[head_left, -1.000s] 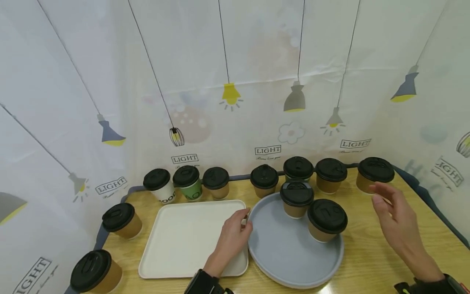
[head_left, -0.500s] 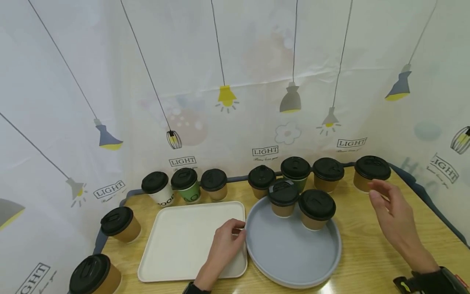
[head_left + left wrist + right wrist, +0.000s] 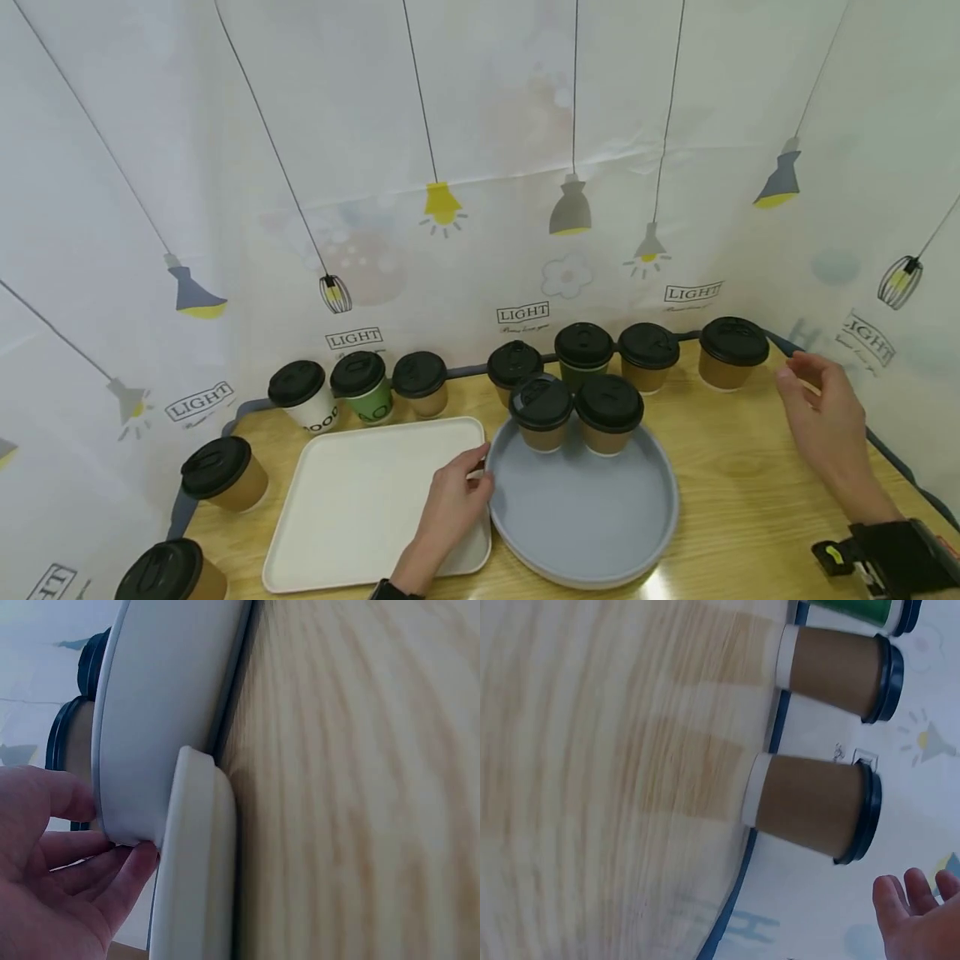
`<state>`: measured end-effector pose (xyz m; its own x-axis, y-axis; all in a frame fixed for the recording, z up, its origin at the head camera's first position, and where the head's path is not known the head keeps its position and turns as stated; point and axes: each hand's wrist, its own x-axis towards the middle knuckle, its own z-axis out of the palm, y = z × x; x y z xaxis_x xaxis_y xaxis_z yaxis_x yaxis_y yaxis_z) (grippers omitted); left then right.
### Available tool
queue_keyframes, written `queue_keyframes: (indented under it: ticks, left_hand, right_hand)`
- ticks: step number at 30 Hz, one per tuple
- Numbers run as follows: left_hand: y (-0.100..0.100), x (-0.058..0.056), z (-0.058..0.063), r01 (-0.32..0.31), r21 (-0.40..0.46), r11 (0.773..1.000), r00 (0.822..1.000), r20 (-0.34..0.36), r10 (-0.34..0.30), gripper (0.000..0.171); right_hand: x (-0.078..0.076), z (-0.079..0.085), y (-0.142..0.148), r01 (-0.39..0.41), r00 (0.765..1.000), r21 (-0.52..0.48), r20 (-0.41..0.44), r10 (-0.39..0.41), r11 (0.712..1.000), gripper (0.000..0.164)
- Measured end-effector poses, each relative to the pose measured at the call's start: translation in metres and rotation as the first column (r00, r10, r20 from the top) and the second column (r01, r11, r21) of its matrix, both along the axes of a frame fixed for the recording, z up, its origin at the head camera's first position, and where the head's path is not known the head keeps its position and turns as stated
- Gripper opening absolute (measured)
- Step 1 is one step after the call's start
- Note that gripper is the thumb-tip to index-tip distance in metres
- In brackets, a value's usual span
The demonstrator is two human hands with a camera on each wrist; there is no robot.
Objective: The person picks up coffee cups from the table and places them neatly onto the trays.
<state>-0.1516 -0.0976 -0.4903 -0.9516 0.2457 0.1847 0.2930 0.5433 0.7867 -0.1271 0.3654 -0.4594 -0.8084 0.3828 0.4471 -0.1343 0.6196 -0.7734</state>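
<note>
My left hand is at the left side of the round grey-blue tray. In the left wrist view its curled fingers and thumb hold the tray's rim and outer wall. Two brown paper cups with black lids, a left cup and a right cup, stand side by side at the tray's far part. My right hand hovers to the right, fingers loosely bent and holding nothing. Nearest to it is a brown lidded cup by the back edge, apart from the fingers in the right wrist view.
A cream rectangular tray lies against the round tray's left. Several lidded cups line the back, among them a white cup and a green cup. Two brown cups stand at the left edge, including one cup. A printed cloth encloses the table.
The round tray has turned anticlockwise, carrying its two cups leftward and to the far side. My left hand stays at the rim. My right hand has shifted slightly right relative to the cups.
</note>
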Motion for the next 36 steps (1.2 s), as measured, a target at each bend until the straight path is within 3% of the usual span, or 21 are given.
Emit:
queue_keyframes:
  ticks: [8, 17, 21, 28, 36]
  left_hand:
    - [-0.007, 0.006, 0.003, -0.022, 0.009, 1.000, 1.000, -0.003, 0.022, 0.027]
    - [-0.006, 0.008, -0.002, 0.020, 0.035, 0.999, 0.999, 0.025, -0.021, 0.044]
    - [-0.002, 0.009, 0.000, 0.041, 0.025, 0.999, 0.998, 0.043, -0.042, 0.050]
    - [-0.004, 0.012, -0.001, 0.024, 0.030, 0.999, 0.998, 0.053, -0.025, 0.050]
    - [-0.007, 0.013, 0.000, 0.025, 0.046, 0.999, 0.998, 0.062, -0.028, 0.050]
  right_hand:
    - [-0.027, -0.001, 0.016, -0.084, 0.981, -0.003, 0.175, 0.083, 0.996, 0.087]
    - [-0.056, -0.004, 0.025, -0.109, 0.931, 0.077, 0.356, 0.074, 0.991, 0.120]
    - [-0.062, -0.007, 0.028, -0.101, 0.923, 0.065, 0.379, 0.069, 0.993, 0.123]
    - [-0.075, -0.015, 0.026, -0.106, 0.916, 0.039, 0.392, 0.082, 0.994, 0.126]
    - [-0.089, -0.020, 0.023, -0.108, 0.927, 0.065, 0.367, 0.077, 0.992, 0.125]
